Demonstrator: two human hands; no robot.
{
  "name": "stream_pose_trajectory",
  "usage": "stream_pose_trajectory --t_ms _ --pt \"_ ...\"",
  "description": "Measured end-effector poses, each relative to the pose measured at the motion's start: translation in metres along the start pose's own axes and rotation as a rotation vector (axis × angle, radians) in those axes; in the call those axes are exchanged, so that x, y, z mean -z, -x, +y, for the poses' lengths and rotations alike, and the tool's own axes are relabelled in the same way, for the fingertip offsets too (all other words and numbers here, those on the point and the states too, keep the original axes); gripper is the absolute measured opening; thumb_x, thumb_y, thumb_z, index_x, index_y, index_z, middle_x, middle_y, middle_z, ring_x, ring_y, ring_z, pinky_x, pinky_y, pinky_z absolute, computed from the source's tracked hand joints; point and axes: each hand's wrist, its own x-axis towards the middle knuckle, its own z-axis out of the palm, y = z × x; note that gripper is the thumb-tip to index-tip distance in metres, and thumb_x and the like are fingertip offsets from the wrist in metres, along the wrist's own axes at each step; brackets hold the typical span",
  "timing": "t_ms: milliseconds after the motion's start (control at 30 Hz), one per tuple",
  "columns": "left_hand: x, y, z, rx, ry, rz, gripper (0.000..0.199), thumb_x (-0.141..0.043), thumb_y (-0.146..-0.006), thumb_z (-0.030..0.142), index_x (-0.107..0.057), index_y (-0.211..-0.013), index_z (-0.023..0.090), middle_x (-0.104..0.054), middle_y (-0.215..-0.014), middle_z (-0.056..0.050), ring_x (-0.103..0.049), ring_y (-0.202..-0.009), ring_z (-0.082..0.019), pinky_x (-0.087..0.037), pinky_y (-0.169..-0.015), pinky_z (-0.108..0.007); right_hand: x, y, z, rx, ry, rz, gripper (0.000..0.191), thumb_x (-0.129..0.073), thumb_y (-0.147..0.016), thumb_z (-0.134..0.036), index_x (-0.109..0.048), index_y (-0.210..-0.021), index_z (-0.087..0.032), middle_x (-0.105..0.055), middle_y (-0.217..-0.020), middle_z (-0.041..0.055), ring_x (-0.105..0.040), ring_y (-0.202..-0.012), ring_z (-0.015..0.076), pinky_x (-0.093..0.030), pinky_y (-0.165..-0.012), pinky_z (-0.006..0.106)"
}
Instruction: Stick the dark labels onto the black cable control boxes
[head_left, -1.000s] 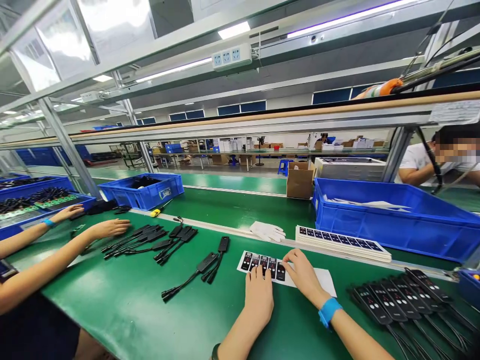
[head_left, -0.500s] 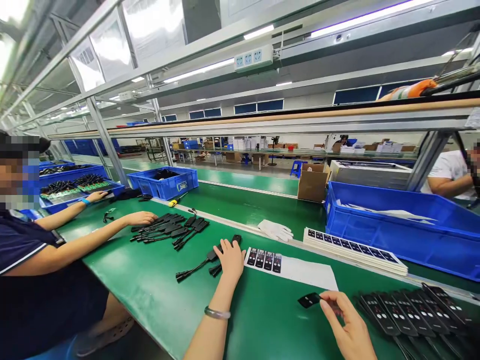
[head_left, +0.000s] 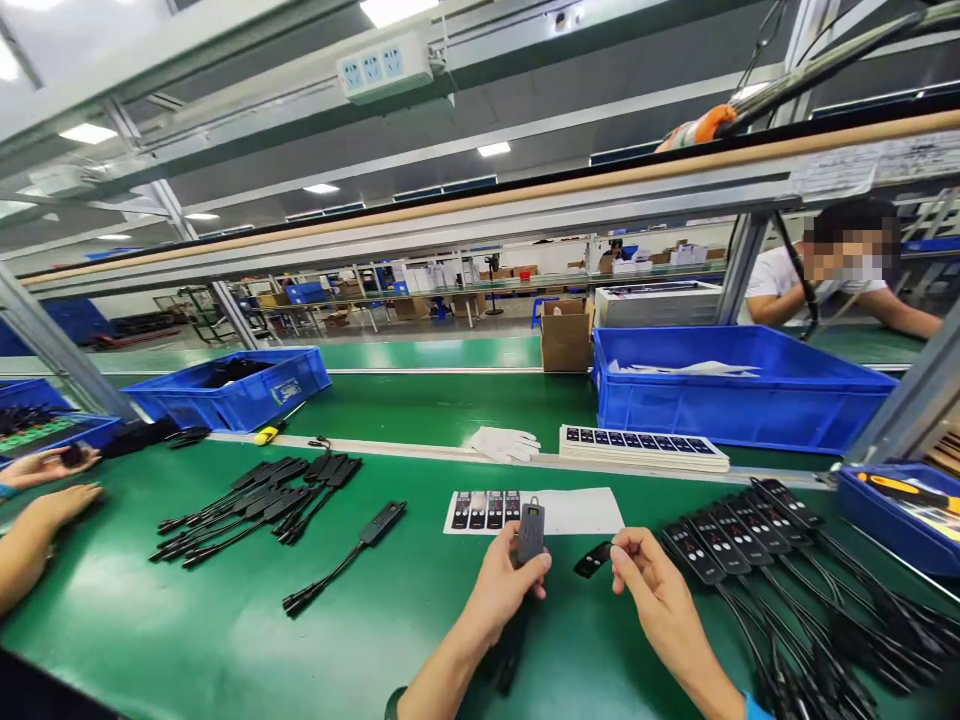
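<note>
In the head view, the left hand [head_left: 501,582] clasps a dark rectangular plastic device [head_left: 532,530] above the green bench [head_left: 360,650], presumably leaving most of its face clear, while the right hand [head_left: 651,578] pinches one end of a thin black label [head_left: 592,560] nearby, glossy, white-dotted and tilted.

Bright light from ceiling lamps [head_left: 493,149], pale sheen on green tabletop [head_left: 187,630], edges stretched

Blurry black cable [head_left: 508,660] below left hand [head_left: 501,582]
</note>
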Motion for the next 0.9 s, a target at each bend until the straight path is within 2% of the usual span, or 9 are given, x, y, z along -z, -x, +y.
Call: stream_pose_trajectory --t_ms 67,133,267,433,600,900 --pt "-0.013 0.01 0.003 0.108 0.334 -0.144 0.042 -0.065 -0.074 0.039 -0.046 -0.102 0.015 -0.062 -0.085 -0.004 -0.059 -0.06 -0.009 -0.051 -0.06 -0.025 0.001 0.0 -0.004 0.002 0.005 0.008 0.026 -0.047 -0.089 -0.047 -0.051 -0.083 -0.022 -0.049 -0.071 -0.0023 -0.049 -0.055 0.0117 -0.044 -0.052 0.023" --pt "-0.021 0.017 0.008 0.186 0.481 -0.238 0.047 -0.069 -0.071 0.038 -0.045 -0.104 0.015 -0.064 -0.088 -0.006 -0.062 -0.065 -0.011 -0.051 -0.065 -0.026 0.003 0.0 -0.007 0.003 0.006 0.023 0.025 -0.047 -0.089 -0.046 -0.051 -0.082 -0.022 -0.047 -0.072 -0.0024 -0.048 -0.055 0.0114 -0.043 -0.05 0.022" --pt "-0.025 0.024 0.015 0.253 0.518 -0.35 0.051 -0.068 -0.067 0.023 -0.043 -0.11 0.016 -0.066 -0.093 -0.008 -0.066 -0.069 -0.014 -0.051 -0.068 -0.029 0.005 0.0 -0.011 -0.024 -0.009 0.0 0.024 -0.048 -0.089 -0.045 -0.05 -0.081 -0.022 -0.048 -0.076 -0.0021 -0.048 -0.055 0.0107 -0.043 -0.049 0.022" --pt "-0.027 0.026 0.016 0.281 0.537 -0.41 0.057 -0.062 -0.059 0.009 -0.043 -0.113 0.016 -0.067 -0.083 -0.004 -0.068 -0.073 -0.017 -0.052 -0.068 -0.029 0.004 0.0 -0.003 -0.088 -0.038 -0.074 0.023 -0.052 -0.088 -0.044 -0.053 -0.083 -0.021 -0.049 -0.074 -0.0022 -0.047 -0.054 0.0104 -0.041 -0.047 0.021" --pt "-0.029 0.027 0.016 0.298 0.548 -0.435 0.062 -0.06 -0.057 0.007 -0.042 -0.116 0.014 -0.069 -0.082 -0.006 -0.068 -0.073 -0.017 -0.052 -0.071 -0.03 0.0 0.003 0.005 -0.106 -0.018 -0.114 0.025 -0.056 -0.086 -0.044 -0.058 -0.084 -0.019 -0.051 -0.071 -0.0003 -0.048 -0.059 0.012 -0.039 -0.045 0.02" --pt "-0.03 0.027 0.014 0.299 0.537 -0.467 0.061 -0.061 -0.058 0.007 -0.042 -0.116 0.014 -0.069 -0.083 -0.007 -0.068 -0.073 -0.017 -0.051 -0.072 -0.03 -0.001 0.002 0.004 -0.165 -0.07 -0.128 0.027 -0.059 -0.082 -0.046 -0.059 -0.082 -0.018 -0.053 -0.068 -0.0002 -0.048 -0.055 0.0117 -0.039 -0.044 0.021"
